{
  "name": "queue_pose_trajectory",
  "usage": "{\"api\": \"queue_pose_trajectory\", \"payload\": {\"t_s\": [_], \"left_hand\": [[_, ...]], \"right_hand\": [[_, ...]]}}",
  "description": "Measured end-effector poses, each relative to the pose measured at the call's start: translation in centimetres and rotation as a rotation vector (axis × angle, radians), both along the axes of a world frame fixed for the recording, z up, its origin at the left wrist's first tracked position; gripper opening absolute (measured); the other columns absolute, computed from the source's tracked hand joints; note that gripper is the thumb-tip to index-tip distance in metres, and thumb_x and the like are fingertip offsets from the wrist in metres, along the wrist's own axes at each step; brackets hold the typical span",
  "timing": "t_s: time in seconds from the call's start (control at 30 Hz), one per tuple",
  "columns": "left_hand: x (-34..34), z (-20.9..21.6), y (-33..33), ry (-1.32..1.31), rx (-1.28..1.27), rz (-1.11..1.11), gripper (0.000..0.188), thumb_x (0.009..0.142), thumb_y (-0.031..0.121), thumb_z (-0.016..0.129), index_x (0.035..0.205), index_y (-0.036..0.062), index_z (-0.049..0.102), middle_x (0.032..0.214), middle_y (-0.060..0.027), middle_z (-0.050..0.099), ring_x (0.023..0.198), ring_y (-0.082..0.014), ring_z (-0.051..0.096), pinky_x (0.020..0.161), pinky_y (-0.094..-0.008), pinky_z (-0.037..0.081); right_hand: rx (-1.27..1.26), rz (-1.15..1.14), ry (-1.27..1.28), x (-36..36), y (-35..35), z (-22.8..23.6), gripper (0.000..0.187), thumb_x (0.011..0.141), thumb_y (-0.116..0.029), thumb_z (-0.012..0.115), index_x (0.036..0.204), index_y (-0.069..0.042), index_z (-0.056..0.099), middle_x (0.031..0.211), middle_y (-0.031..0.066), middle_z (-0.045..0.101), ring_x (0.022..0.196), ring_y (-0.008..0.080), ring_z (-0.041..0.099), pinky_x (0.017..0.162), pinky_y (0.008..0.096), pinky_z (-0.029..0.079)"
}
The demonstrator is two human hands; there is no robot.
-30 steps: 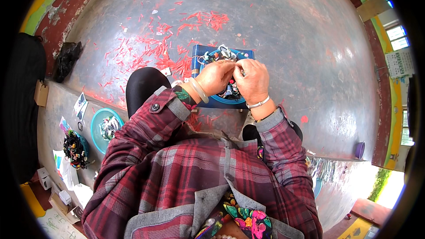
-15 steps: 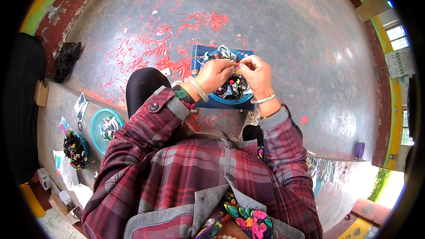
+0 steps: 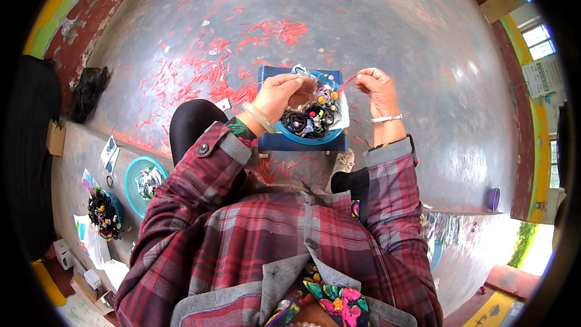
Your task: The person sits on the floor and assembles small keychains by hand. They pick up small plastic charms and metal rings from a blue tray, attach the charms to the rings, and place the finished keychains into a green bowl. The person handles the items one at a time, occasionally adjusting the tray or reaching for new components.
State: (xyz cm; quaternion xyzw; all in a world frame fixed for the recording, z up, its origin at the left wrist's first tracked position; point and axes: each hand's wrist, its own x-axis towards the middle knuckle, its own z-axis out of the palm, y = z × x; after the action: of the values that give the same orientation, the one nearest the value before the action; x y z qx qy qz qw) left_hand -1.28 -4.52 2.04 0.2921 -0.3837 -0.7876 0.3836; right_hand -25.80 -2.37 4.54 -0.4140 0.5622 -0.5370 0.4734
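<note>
My right hand [image 3: 378, 88] is raised to the right of a blue basin, its fingers pinched on one end of a thin red strip [image 3: 347, 82]. The strip slants down and left toward the basin's edge. Over the basin's left side is my left hand [image 3: 278, 95], thumb and fingers closed together; what they hold, if anything, cannot be made out. The blue basin [image 3: 310, 142] holds a heap of black hair ties [image 3: 298, 122] with small colourful beads and ornaments. It sits on a low blue stool [image 3: 269, 143] before my knees.
Many red strips [image 3: 212, 72] lie scattered over the grey floor. At my left are a turquoise basin [image 3: 128, 184] with pale pieces, a container heaped with dark hair ties [image 3: 103, 215], and a black bag [image 3: 89, 92]. A purple cup [image 3: 493, 200] stands far right.
My hands have drawn apart: the right moved right with the red strip now showing in its fingers, the left shifted slightly left. More of the heaped hair ties shows between them.
</note>
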Motion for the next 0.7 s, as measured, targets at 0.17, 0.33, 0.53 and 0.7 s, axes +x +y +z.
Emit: {"api": "queue_pose_trajectory", "payload": {"t_s": [0.17, 0.33, 0.53, 0.7], "left_hand": [[0.5, -0.1, -0.3, 0.038, 0.017, 0.062, 0.025, 0.091, 0.009, 0.042, 0.105, -0.0061, 0.056, 0.104, -0.0152, 0.059, 0.098, -0.0251, 0.058, 0.086, -0.0327, 0.048], [0.2, 0.0, -0.1, 0.029, -0.006, 0.037, 0.025, 0.091, 0.01, 0.042, 0.107, -0.0061, 0.055, 0.105, -0.0155, 0.059, 0.099, -0.0248, 0.058, 0.087, -0.0327, 0.048], [-0.4, -0.3, -0.1, 0.038, -0.019, 0.003, 0.025, 0.092, 0.009, 0.041, 0.105, -0.0064, 0.055, 0.104, -0.0154, 0.059, 0.098, -0.0232, 0.058, 0.087, -0.032, 0.047], [0.2, -0.4, 0.1, -0.013, -0.012, 0.007, 0.024, 0.092, 0.01, 0.041, 0.104, -0.0059, 0.056, 0.104, -0.0145, 0.059, 0.097, -0.0222, 0.058, 0.085, -0.0307, 0.048]], "right_hand": [[0.043, 0.026, 0.227, -5.4, -0.9, -0.3, 0.008, 0.072, -0.007, 0.063, 0.078, -0.002, 0.065, 0.068, 0.0003, 0.062, 0.06, 0.0063, 0.052, 0.057, 0.0207, 0.041], [0.343, 0.052, 0.911, -14.3, -0.4, -5.6, 0.017, 0.071, -0.02, 0.066, 0.079, -0.006, 0.069, 0.073, 0.0027, 0.065, 0.069, 0.0122, 0.058, 0.066, 0.0274, 0.045], [0.534, -0.05, 1.007, -19.5, 0.9, -9.7, 0.019, 0.07, -0.025, 0.066, 0.076, -0.008, 0.071, 0.078, 0.0087, 0.067, 0.074, 0.0182, 0.062, 0.069, 0.0316, 0.047], [0.723, -0.065, 1.245, -17.7, 0.2, -8.1, 0.017, 0.067, -0.024, 0.067, 0.078, -0.011, 0.071, 0.083, 0.0114, 0.067, 0.079, 0.0244, 0.062, 0.071, 0.0322, 0.047]]}}
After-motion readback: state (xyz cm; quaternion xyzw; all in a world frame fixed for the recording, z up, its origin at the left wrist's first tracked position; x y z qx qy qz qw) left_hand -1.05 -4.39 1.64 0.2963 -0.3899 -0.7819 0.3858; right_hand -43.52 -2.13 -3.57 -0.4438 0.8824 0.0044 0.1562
